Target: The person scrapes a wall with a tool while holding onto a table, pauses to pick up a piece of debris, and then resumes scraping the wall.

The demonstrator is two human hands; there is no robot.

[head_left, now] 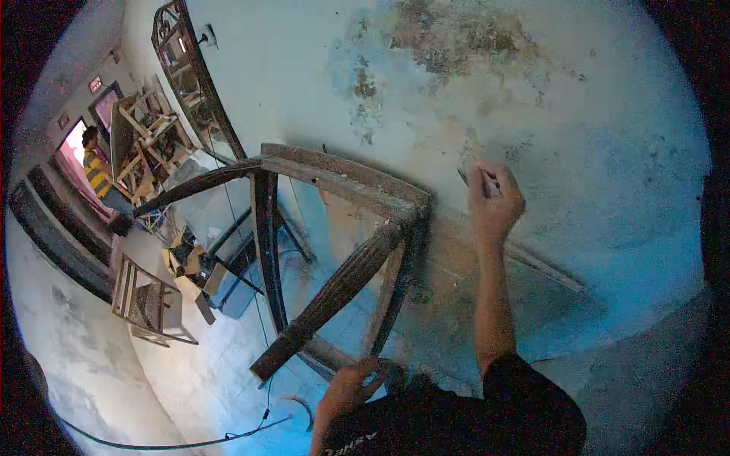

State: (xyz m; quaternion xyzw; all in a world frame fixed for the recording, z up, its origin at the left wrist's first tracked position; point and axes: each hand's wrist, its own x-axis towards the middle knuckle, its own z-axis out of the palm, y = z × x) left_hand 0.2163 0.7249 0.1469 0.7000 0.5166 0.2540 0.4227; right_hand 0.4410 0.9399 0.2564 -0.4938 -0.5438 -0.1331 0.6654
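A dark carved wooden furniture frame point(334, 285), with a ribbed leg pointing toward me, fills the middle of the head view. My left hand point(353, 387) is curled at the frame's lower end, close to my body, its fingertips partly hidden. My right hand point(496, 196) is raised to the right of the frame, in front of the stained wall. Thumb and fingers are pinched around a small thin thing, too blurred to name. A gap separates this hand from the frame.
Behind stands a pale wall point(289, 68) with dark peeling patches. A tall mirror point(190, 76) leans there. Further left are piled wooden frames point(148, 140), a person in a striped top point(97, 171), a chair point(148, 304) and an open cardboard box point(194, 277). A cable point(175, 447) crosses the floor.
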